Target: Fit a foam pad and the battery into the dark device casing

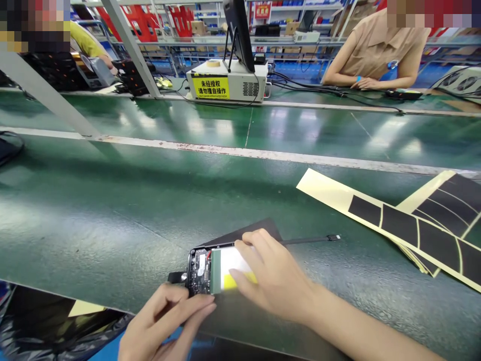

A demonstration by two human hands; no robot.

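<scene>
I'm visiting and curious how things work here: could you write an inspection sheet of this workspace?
Surface: glossy green worktop.
Job's things: opened device with circuit board and white-and-yellow block; dark sheet behind it.
Clutter: cream strips with black patches, overlapping at right.
Hands: left hand holds the device's near left corner; right hand covers part of the block.
Cables: black cable with a plug, right of the device; dark cables farther back.
Surroundings: machine with yellow sign, two people, black bag at lower left.
</scene>
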